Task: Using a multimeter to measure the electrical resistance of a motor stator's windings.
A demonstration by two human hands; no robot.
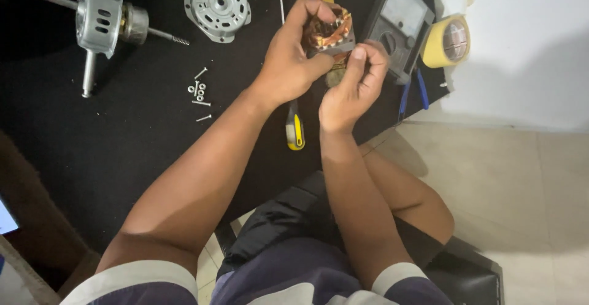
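Note:
A motor stator with copper windings (pixel 332 32) is held above the black mat (pixel 123 145). My left hand (pixel 293 53) grips it from the left, fingers curled over its top. My right hand (pixel 353 87) pinches at its lower right edge with thumb and fingers. A screwdriver with a yellow and black handle (pixel 295 130) lies on the mat just below my hands, partly hidden by them.
A grey motor rotor housing with a shaft (pixel 101 13) lies at the far left, a round grey end cap (pixel 218 4) beside it. Small screws and washers (pixel 199 90) sit mid-mat. A multimeter (pixel 399 19) and a yellow tape roll (pixel 448 40) are at the right.

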